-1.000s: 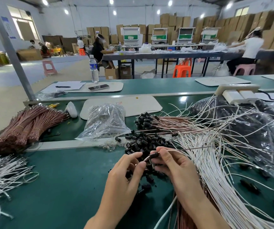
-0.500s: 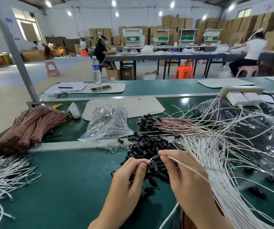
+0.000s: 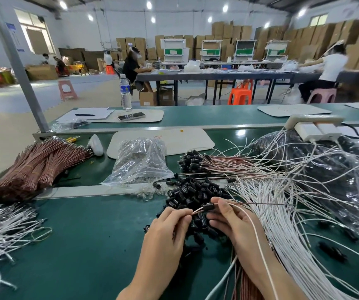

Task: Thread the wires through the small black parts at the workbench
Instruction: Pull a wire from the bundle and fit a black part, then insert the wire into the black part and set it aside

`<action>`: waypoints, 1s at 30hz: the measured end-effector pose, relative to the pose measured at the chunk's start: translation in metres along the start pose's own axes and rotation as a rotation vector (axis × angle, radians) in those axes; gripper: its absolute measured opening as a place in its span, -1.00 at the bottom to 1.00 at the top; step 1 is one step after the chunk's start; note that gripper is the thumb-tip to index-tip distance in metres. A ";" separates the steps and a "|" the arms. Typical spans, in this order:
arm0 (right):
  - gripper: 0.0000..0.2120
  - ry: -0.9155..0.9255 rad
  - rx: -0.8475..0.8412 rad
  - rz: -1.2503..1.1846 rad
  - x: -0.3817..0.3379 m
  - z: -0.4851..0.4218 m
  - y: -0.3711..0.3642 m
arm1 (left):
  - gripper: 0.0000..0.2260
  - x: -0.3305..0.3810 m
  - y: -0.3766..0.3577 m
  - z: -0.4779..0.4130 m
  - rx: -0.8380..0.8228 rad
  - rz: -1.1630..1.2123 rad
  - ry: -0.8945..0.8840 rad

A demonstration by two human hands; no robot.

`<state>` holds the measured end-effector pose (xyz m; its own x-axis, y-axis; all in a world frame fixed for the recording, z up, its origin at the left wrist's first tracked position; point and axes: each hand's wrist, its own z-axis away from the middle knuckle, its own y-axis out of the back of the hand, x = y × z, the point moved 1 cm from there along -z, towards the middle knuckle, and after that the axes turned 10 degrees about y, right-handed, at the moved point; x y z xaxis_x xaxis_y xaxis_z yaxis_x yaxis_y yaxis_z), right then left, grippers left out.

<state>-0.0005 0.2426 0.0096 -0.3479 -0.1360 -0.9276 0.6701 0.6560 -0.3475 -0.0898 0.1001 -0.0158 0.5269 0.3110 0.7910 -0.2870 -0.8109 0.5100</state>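
A small black part (image 3: 208, 206) sits between my fingertips with a white wire and a brown wire (image 3: 260, 204) running through it. My left hand (image 3: 169, 226) pinches the wire ends that stick out on the part's left. My right hand (image 3: 230, 221) holds the part, and the wires trail off to the right. Right behind my hands lies a heap of loose black parts (image 3: 193, 191). A sheaf of white wires (image 3: 282, 224) spreads to the right. Wires fitted with black parts (image 3: 198, 160) lie farther back.
Bound brown wire bundles (image 3: 35, 165) lie at the left, with white wires (image 3: 3, 232) in front of them. A clear plastic bag (image 3: 139, 161) and a large bag of black parts (image 3: 339, 169) sit on the green bench (image 3: 76, 245). A power strip (image 3: 315, 126) is at the right.
The wire ends now stick out of the black part's left side and my left hand pinches them. A brown wire now stretches out to the right.
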 end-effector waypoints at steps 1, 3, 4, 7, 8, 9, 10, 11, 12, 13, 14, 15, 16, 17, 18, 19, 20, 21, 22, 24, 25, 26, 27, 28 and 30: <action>-0.79 -0.014 -0.008 -0.025 0.001 -0.001 0.000 | -0.77 -0.001 0.000 0.000 0.005 0.012 -0.001; -0.76 -0.035 -0.023 -0.060 0.001 -0.001 0.001 | -0.79 -0.001 0.000 0.000 0.013 0.026 -0.007; -0.74 -0.045 -0.029 -0.075 0.001 -0.001 0.000 | -0.80 -0.002 0.000 0.000 0.017 0.029 -0.011; -0.66 -0.069 -0.042 -0.110 0.001 -0.002 0.000 | -0.83 -0.002 -0.001 0.000 0.023 0.038 -0.027; -0.64 -0.074 -0.045 -0.126 0.001 -0.002 0.001 | -0.83 -0.002 -0.001 0.000 0.021 0.046 -0.032; -0.63 -0.078 -0.048 -0.141 0.001 -0.002 0.002 | -0.84 -0.002 -0.001 0.000 0.019 0.055 -0.039; -0.62 -0.081 -0.054 -0.154 0.002 -0.002 0.002 | -0.84 -0.002 -0.001 0.000 0.019 0.062 -0.047; -0.62 -0.085 -0.066 -0.161 0.002 -0.003 0.003 | -0.84 -0.002 -0.001 0.000 0.020 0.067 -0.052; -0.62 -0.092 -0.087 -0.161 0.002 -0.002 0.003 | -0.84 -0.002 -0.001 0.000 0.025 0.070 -0.055; -0.64 -0.103 -0.114 -0.148 0.003 -0.001 0.002 | -0.84 -0.003 -0.001 -0.001 0.032 0.072 -0.058; -0.64 -0.118 -0.146 -0.132 0.005 0.000 0.001 | -0.84 -0.003 -0.001 -0.001 0.039 0.074 -0.061; -0.61 -0.128 -0.183 -0.111 0.007 0.001 -0.001 | -0.84 -0.003 -0.001 -0.001 0.042 0.077 -0.067; -0.55 -0.132 -0.219 -0.085 0.009 0.003 -0.002 | -0.85 -0.004 -0.002 -0.001 0.041 0.081 -0.075; -0.53 -0.126 -0.251 -0.054 0.011 0.005 -0.004 | -0.85 -0.003 -0.002 -0.001 0.038 0.086 -0.083; -0.56 -0.114 -0.270 -0.028 0.012 0.006 -0.006 | -0.84 -0.003 -0.003 0.000 0.035 0.089 -0.088; -0.61 -0.097 -0.274 -0.011 0.013 0.007 -0.006 | -0.83 -0.004 -0.003 0.000 0.033 0.088 -0.090; -0.65 -0.083 -0.265 -0.010 0.013 0.006 -0.006 | -0.82 -0.004 -0.004 0.000 0.031 0.083 -0.089; -0.66 -0.075 -0.250 -0.021 0.012 0.005 -0.004 | -0.80 -0.004 -0.004 0.000 0.030 0.079 -0.086; -0.66 -0.077 -0.236 -0.039 0.012 0.004 -0.003 | -0.78 -0.004 -0.003 0.000 0.029 0.081 -0.085; -0.68 -0.094 -0.223 -0.086 0.012 0.004 -0.001 | -0.79 -0.003 -0.002 0.000 0.029 0.087 -0.087; -0.72 -0.103 -0.218 -0.104 0.012 0.004 -0.001 | -0.82 -0.003 -0.001 0.000 0.030 0.083 -0.082; -0.75 -0.109 -0.215 -0.113 0.012 0.005 -0.002 | -0.85 -0.003 -0.001 0.000 0.031 0.075 -0.074; -0.78 -0.112 -0.212 -0.115 0.012 0.005 -0.002 | -0.86 -0.004 -0.001 -0.001 0.028 0.070 -0.062; -0.80 -0.116 -0.209 -0.116 0.012 0.005 -0.003 | -0.86 -0.005 -0.001 -0.001 0.025 0.067 -0.053; -0.82 -0.128 -0.205 -0.121 0.013 0.005 -0.004 | -0.87 -0.006 -0.002 -0.001 0.024 0.063 -0.051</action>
<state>-0.0042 0.2348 -0.0019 -0.3234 -0.3068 -0.8951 0.4769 0.7642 -0.4342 -0.0933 0.0998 -0.0213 0.5487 0.2341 0.8026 -0.3018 -0.8398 0.4513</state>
